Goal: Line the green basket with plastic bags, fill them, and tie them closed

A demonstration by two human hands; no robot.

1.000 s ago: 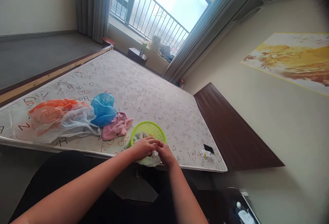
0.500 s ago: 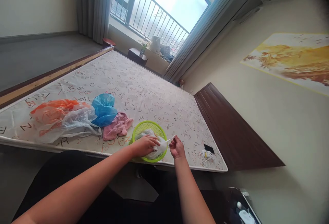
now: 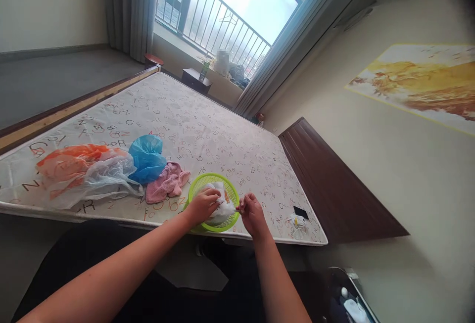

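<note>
A lime-green plastic basket (image 3: 193, 189) stands at the mattress's near edge, with a crumpled white plastic bag (image 3: 223, 210) inside it. My left hand (image 3: 203, 207) reaches over the basket's left side, fingers curled on the bag. At the right rim, my right hand (image 3: 253, 214) pinches a corner of the same bag between thumb and fingers. To the left lie a pink towel (image 3: 166, 183), a blue plastic bag (image 3: 147, 159), a clear whitish plastic bag (image 3: 111, 177) and an orange plastic bag (image 3: 72, 162).
All this rests on a letter-printed mattress (image 3: 208, 130). A dark phone (image 3: 301, 212) and a white charger with cable (image 3: 297, 221) lie near its right corner. A brown headboard (image 3: 334, 189) borders the right side. A small nightstand (image 3: 196, 80) stands beyond.
My right hand has drawn closer to the basket rim, and the stretched strand of white bag between the hands has shortened. The bag now sits bunched under my left hand.
</note>
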